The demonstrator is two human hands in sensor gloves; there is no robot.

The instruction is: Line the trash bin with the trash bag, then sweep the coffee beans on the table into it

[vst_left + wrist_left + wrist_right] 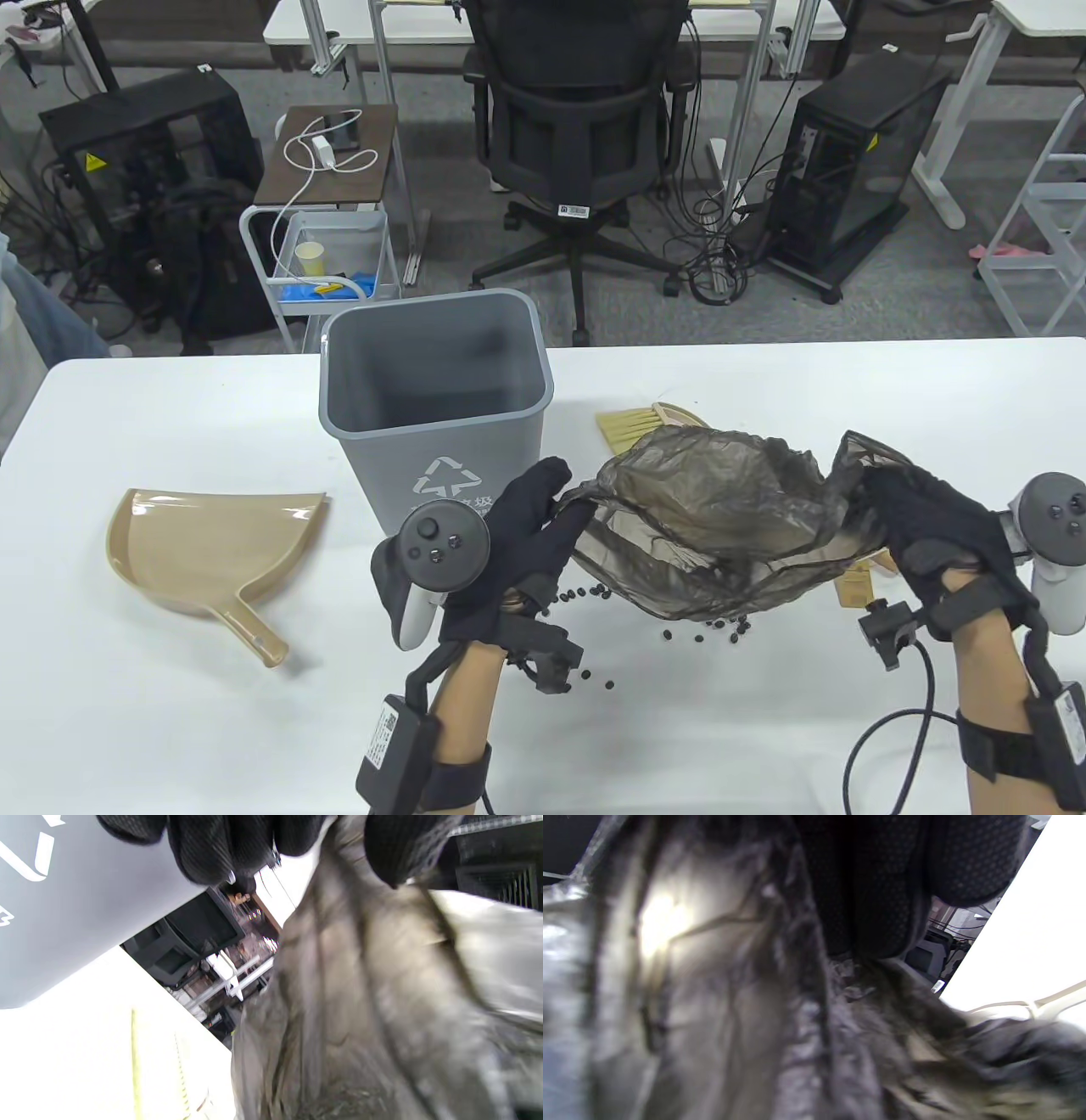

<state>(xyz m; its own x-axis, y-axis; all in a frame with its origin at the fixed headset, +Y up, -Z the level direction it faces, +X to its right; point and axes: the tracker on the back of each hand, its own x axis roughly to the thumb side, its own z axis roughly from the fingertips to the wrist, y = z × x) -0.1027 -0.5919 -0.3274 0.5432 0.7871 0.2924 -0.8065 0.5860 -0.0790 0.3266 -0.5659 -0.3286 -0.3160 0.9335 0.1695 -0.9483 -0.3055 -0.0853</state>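
- Thin, translucent grey-brown film forms the trash bag (pixel 721 518), which is held stretched between both hands, raised off the white table (pixel 170 722) and just right of the trash bin (pixel 433 399).
- The bag's left edge is pinched by the left hand (pixel 509 552), fingers curled onto the film; the bin wall lies close beside that hand in the left wrist view.
- The bag's right edge is gripped by the right hand (pixel 925 526), fingers closed over bunched film.
- The step in hand is judged to be the opening of the bag mouth before lining; the bin stands upright and unlined.
- It is advised that the two layers of the mouth be separated fully, so that a single open ring is presented to the rim.
- The bag should be carried left over the bin, the closed end lowered inside first, and the mouth folded over all four rim edges.
- The film is light and likely to cling; slow, even tension is recommended so that it is not torn.
- The coffee beans (pixel 594 592) lying under the bag should not be dragged by it.
- Count: one bin, one bag, one tan dustpan (pixel 212 543), one brush (pixel 632 422) partly hidden behind the bag.
- Beans: loose, roughly two dozen visible; an exact count cannot be given, as some are hidden by the bag.
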